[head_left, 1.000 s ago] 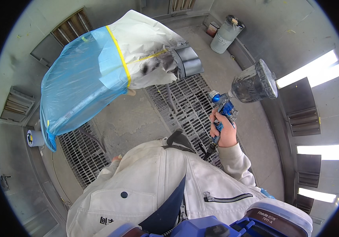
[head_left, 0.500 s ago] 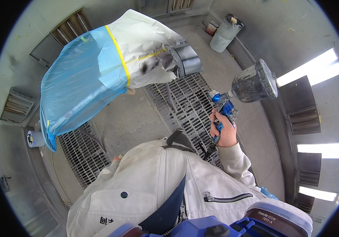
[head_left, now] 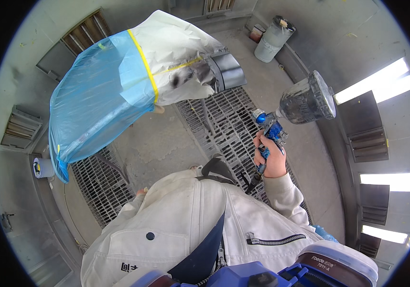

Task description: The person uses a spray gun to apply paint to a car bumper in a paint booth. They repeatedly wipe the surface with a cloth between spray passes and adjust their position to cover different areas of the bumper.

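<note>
My right hand (head_left: 275,160) is wrapped round the handle of a paint spray gun (head_left: 273,131), blue and smeared with dark paint. A grey, paint-crusted cup (head_left: 307,99) is fixed to the gun and leans out to the right. The gun's round nozzle points left, toward a car covered in blue masking film (head_left: 102,100) and white masking paper (head_left: 171,40), and stands well apart from it. A glossy dark panel (head_left: 231,71) is left uncovered at the car's end. Of my left hand (head_left: 141,191), only a bit shows beside my jacket; its fingers are hidden.
Metal floor gratings (head_left: 221,126) run beneath me and beside the car. A hose (head_left: 254,182) hangs from the gun's handle. A grey drum (head_left: 274,40) and a smaller can (head_left: 256,32) stand in the far corner. A white bucket (head_left: 43,168) is by the left wall.
</note>
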{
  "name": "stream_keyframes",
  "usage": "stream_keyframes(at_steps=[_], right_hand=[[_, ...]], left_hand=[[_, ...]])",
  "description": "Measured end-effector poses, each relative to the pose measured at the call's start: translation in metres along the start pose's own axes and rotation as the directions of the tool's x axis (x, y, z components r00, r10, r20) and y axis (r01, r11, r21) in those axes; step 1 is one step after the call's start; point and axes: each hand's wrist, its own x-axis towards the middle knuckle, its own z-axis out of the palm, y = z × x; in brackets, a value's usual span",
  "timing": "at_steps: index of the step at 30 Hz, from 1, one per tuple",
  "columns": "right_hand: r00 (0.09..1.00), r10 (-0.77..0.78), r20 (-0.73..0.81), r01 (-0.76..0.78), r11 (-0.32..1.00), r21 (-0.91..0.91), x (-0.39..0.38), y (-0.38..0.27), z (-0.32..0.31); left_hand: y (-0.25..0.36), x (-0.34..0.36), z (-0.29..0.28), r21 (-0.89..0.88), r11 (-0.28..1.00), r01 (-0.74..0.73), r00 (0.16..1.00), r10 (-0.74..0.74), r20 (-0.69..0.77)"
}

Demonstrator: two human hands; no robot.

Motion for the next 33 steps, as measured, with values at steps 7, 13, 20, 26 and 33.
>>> stream_keyframes(at_steps=[7,13,20,26,33], right_hand=[[1.000,-0.002,0.004,0.002,1.000,0.006,-0.0013,0.0013,-0.0006],[1.000,-0.002,-0.006,0.002,1.000,0.013,-0.0019,0.0013,0.0003],[0.999,-0.013,0.034,0.013,1.000,0.015,-0.0010,0.0010,-0.0005],[0.999,-0.011,0.039,0.010,1.000,0.010,-0.0026,-0.0004,-0.0001],[1.000,-0.008,0.006,0.008,1.000,0.012,-0.0011,-0.0006,-0.0016]], left_hand=[[-0.0024,0.0006,0.0007,-0.026,1.000,0.013,1.000,-0.012,0.029],[-0.0019,0.0033,0.0005,-0.001,0.999,0.041,0.999,-0.041,0.035],[-0.0037,0.0011,0.0015,-0.080,0.992,0.093,0.996,-0.093,0.011],[-0.0043,-0.0022,0.0027,-0.123,0.992,0.037,0.999,-0.039,-0.018],[-0.0047,-0.0051,0.0006,-0.144,0.990,-0.002,0.998,-0.008,-0.065]])
